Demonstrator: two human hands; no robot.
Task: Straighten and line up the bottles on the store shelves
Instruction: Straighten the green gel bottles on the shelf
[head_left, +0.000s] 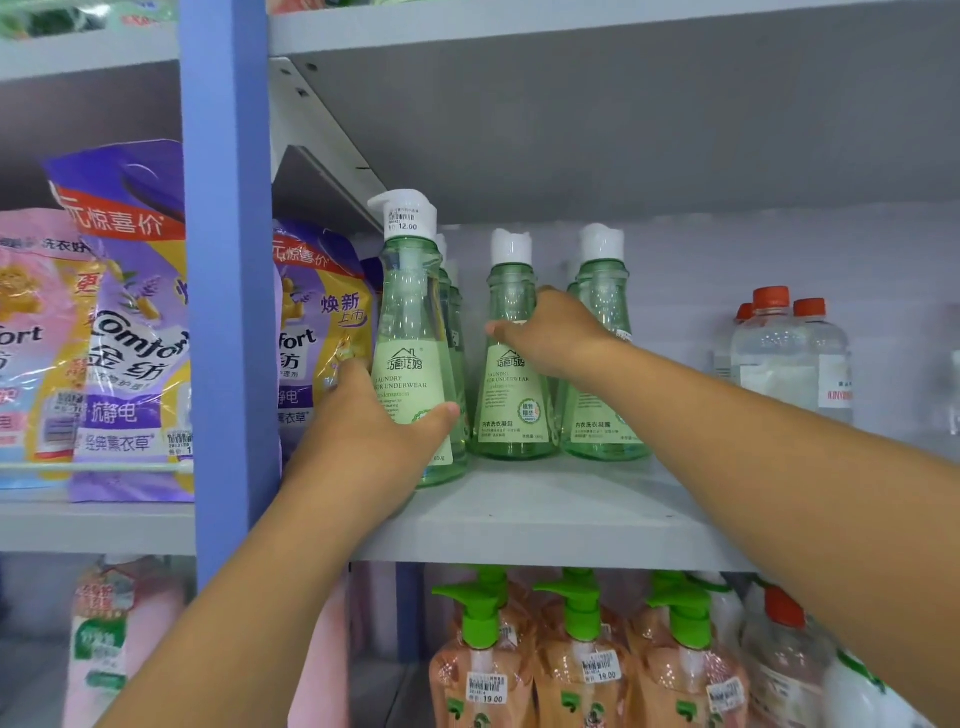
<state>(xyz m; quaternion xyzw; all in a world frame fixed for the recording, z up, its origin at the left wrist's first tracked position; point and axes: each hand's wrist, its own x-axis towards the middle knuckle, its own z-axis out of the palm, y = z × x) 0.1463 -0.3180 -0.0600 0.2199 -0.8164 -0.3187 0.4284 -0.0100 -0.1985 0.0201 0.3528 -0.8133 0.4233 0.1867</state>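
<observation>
Bottles: L hand (374, 431) gripping front green bottle (413, 338) at shelf's (545, 514) 9 o'clock, R hand (556, 332) clasping middle bottle (511, 364); sliding w/ bases flat, labels fwd is advisable.

Bare shelf (561, 514) lies open in front of the green bottles (511, 353), and between them and the clear red-capped bottles (789, 353) on the right. The blue upright (228, 291) and softener bags (322, 332) crowd the left; the shelf above (623, 130) limits headroom.
</observation>
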